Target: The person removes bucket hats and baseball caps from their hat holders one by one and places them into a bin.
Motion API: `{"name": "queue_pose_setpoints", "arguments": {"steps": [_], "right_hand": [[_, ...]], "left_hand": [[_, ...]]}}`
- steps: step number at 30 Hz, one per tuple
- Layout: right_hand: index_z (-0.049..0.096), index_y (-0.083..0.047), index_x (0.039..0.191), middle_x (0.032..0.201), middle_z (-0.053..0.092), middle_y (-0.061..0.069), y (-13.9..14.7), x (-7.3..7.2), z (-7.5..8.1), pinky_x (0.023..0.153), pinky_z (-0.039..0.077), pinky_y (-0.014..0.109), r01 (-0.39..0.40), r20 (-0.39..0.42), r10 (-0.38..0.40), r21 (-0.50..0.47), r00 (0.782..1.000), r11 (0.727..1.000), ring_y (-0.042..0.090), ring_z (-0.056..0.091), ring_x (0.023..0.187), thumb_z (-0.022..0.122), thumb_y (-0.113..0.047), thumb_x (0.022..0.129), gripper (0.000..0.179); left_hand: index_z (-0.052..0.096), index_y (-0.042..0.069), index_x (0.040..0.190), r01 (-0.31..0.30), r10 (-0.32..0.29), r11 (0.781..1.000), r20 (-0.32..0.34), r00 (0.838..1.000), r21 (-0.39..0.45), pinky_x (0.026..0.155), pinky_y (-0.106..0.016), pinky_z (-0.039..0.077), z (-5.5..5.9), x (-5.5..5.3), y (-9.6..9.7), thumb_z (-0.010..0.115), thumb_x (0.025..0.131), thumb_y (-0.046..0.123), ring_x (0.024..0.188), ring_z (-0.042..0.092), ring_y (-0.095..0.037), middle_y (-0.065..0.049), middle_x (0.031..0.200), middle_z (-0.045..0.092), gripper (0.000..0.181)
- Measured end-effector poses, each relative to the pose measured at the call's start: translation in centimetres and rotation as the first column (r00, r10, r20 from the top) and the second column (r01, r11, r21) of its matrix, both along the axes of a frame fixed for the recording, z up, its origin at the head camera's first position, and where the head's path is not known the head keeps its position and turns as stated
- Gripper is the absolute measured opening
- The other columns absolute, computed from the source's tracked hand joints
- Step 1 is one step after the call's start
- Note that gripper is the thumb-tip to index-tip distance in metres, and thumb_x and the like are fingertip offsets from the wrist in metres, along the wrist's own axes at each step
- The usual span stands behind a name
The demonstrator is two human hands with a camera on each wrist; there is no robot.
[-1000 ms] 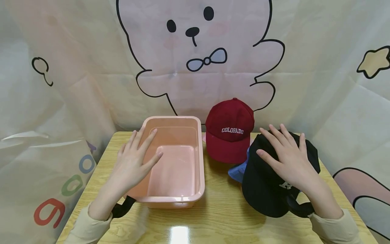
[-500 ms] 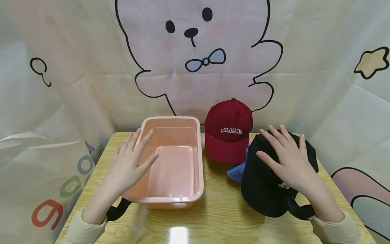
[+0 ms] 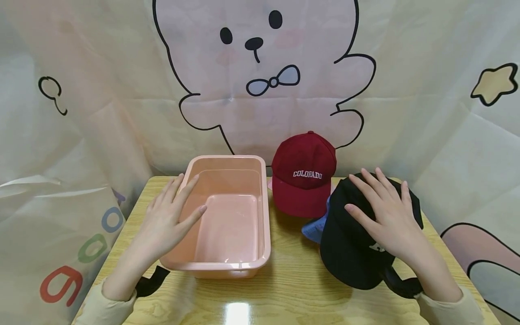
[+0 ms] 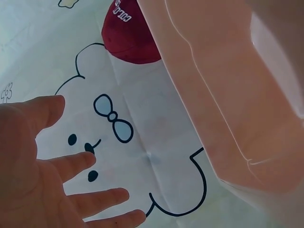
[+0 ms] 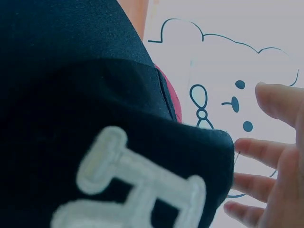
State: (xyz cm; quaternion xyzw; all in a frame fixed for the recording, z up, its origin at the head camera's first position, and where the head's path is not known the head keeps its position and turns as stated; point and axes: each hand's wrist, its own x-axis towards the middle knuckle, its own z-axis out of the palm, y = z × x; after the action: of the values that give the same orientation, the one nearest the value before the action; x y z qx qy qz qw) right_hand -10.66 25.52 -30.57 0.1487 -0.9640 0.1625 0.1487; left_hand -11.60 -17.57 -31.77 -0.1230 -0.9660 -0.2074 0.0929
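My left hand [image 3: 164,216] hovers with spread fingers over the left rim of a pink plastic basin [image 3: 266,225], holding nothing. In the left wrist view its fingers [image 4: 102,197] are stretched out beside the basin wall [image 4: 185,85]. My right hand [image 3: 386,210], fingers spread, is over a black cap [image 3: 345,253] with a pale raised letter. The right wrist view has the cap [image 5: 118,90] large and close, with the fingers [image 5: 256,183] at its edge and not curled round it. Part of the black cap is hidden under the hand.
A dark red cap [image 3: 304,158] lettered COLORADO stands at the back, between the basin and the black cap. A blue cloth item [image 3: 314,229] pokes out from under the black cap. All rest on a wooden table [image 3: 292,298] before a printed curtain [image 3: 122,135].
My left hand has drifted left and slightly down, toward the basin's outer side. The right hand has barely moved. The whole view has shifted slightly; basin and caps stay in place.
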Motion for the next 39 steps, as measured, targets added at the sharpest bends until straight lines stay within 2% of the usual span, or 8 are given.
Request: {"name": "queue_pose_setpoints", "arguments": {"steps": [11, 23, 28, 34, 39], "right_hand": [[0.042, -0.02, 0.145, 0.155, 0.034, 0.013, 0.5, 0.3, -0.4, 0.114, -0.007, 0.067, -0.027, -0.08, 0.024, -0.033, 0.996, 0.999, 0.03, 0.014, 0.15, 0.063, -0.036, 0.091, 0.06], [0.045, -0.018, 0.144, 0.152, 0.039, 0.014, 0.8, 0.5, -0.8, 0.116, -0.004, 0.067, -0.05, -0.129, 0.043, -0.05, 0.991, 0.998, 0.031, 0.021, 0.148, 0.067, -0.031, 0.089, 0.06], [0.046, -0.017, 0.143, 0.15, 0.04, 0.015, 1.1, 0.6, -1.0, 0.116, -0.003, 0.066, -0.057, -0.156, 0.047, -0.058, 0.987, 0.997, 0.03, 0.022, 0.147, 0.067, -0.029, 0.089, 0.059], [0.047, -0.016, 0.142, 0.149, 0.041, 0.016, 1.4, 0.7, -1.3, 0.116, -0.003, 0.066, -0.07, -0.175, 0.057, -0.071, 0.983, 0.995, 0.029, 0.022, 0.147, 0.067, -0.026, 0.089, 0.058], [0.048, -0.014, 0.141, 0.149, 0.042, 0.015, 1.6, 0.7, -1.6, 0.116, -0.003, 0.066, -0.088, -0.199, 0.069, -0.086, 0.978, 0.992, 0.028, 0.023, 0.147, 0.068, -0.025, 0.088, 0.058]], "left_hand": [[0.023, 0.025, 0.154, 0.005, -0.006, 0.999, 0.021, 1.0, 0.044, 0.106, -0.073, 0.021, -0.2, -0.1, -1.5, 0.052, 0.096, 0.045, 0.143, 0.019, -0.049, -0.023, 0.157, 0.02, 0.067], [0.02, 0.032, 0.154, 0.055, -0.055, 0.996, 0.003, 0.998, 0.077, 0.103, -0.072, 0.025, -1.3, -0.6, -2.8, 0.053, 0.097, 0.042, 0.14, 0.024, -0.049, -0.022, 0.157, 0.021, 0.066], [0.025, 0.027, 0.153, 0.052, -0.053, 0.991, 0.002, 0.999, 0.126, 0.102, -0.073, 0.027, -1.6, -0.8, -3.0, 0.055, 0.097, 0.039, 0.139, 0.026, -0.05, -0.023, 0.155, 0.024, 0.065], [0.033, 0.021, 0.15, 0.065, -0.057, 0.981, -0.047, 0.997, 0.184, 0.101, -0.071, 0.03, -2.0, -1.3, -3.3, 0.057, 0.096, 0.031, 0.136, 0.032, -0.048, -0.023, 0.151, 0.033, 0.06], [0.038, 0.021, 0.148, 0.07, -0.048, 0.972, -0.101, 0.994, 0.225, 0.097, -0.065, 0.037, -2.7, -1.7, -3.8, 0.058, 0.096, 0.026, 0.132, 0.04, -0.041, -0.018, 0.145, 0.041, 0.056]]}}
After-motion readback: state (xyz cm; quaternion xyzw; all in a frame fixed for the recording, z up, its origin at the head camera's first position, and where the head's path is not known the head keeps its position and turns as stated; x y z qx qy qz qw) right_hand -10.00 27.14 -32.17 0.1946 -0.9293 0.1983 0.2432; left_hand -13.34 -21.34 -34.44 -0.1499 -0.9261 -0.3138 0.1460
